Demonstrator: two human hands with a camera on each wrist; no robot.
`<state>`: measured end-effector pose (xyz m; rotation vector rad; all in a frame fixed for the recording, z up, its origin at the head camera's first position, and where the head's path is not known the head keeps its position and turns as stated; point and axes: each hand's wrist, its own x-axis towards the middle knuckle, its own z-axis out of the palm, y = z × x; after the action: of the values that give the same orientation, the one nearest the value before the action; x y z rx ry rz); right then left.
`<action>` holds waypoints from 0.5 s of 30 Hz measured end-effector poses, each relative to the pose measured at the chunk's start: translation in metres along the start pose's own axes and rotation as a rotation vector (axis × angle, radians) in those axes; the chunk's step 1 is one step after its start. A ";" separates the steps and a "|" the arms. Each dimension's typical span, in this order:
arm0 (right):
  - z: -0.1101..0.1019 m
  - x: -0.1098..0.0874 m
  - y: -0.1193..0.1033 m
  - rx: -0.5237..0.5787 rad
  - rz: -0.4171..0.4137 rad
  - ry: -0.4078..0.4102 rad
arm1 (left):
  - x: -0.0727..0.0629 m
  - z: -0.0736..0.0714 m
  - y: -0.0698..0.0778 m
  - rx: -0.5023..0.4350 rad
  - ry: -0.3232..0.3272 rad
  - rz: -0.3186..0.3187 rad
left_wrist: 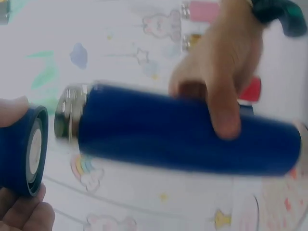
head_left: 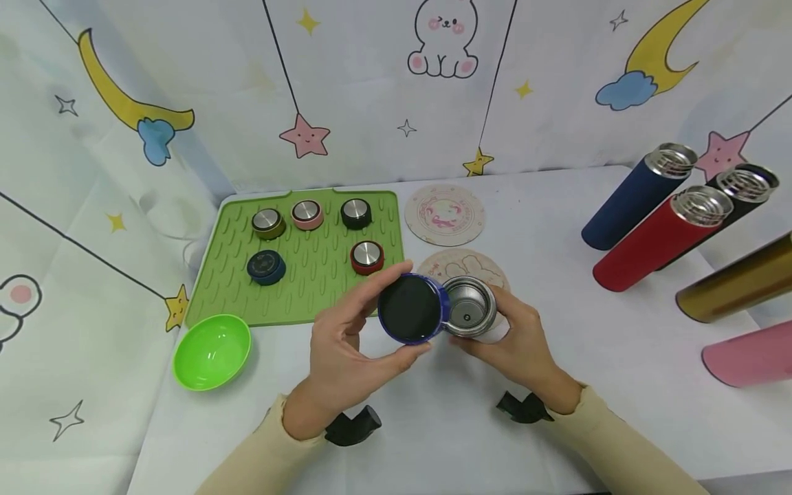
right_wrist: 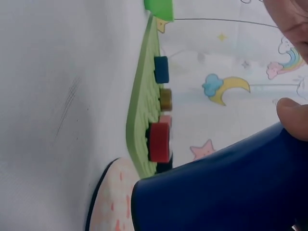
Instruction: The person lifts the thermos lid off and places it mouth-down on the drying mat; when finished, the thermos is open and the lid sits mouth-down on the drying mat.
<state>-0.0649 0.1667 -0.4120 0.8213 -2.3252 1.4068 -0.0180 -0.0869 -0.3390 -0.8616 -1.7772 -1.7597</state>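
My left hand (head_left: pixel 346 350) grips a blue bottle lid (head_left: pixel 413 309) between thumb and fingers, its dark glossy top facing the head camera. Just to the right, my right hand (head_left: pixel 520 344) holds a blue thermos flask (left_wrist: pixel 187 130) around its body. The flask's bare steel mouth (head_left: pixel 470 307) faces up toward the head camera. In the left wrist view, a small gap separates the lid (left_wrist: pixel 26 149) from the mouth, with the lid's underside turned to it. The flask (right_wrist: pixel 216 187) partly covers a round coaster (right_wrist: pixel 113 197) in the right wrist view.
Several lids, including a red one (head_left: pixel 367 257) and a navy one (head_left: pixel 266 267), sit on a green mat (head_left: pixel 309 302). A green bowl (head_left: pixel 212 352) stands at its near corner. Lidless navy (head_left: pixel 637 199), red (head_left: pixel 662 240) and other flasks stand at the right. Another coaster (head_left: pixel 445 214) lies behind.
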 end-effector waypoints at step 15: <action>-0.039 -0.016 0.016 -0.016 0.231 0.136 | -0.027 -0.057 -0.059 0.343 0.065 -0.489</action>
<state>-0.0634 0.2118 -0.4135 0.4476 -2.3816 1.4817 -0.0472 -0.1442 -0.3965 -0.2363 -2.2916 -1.6492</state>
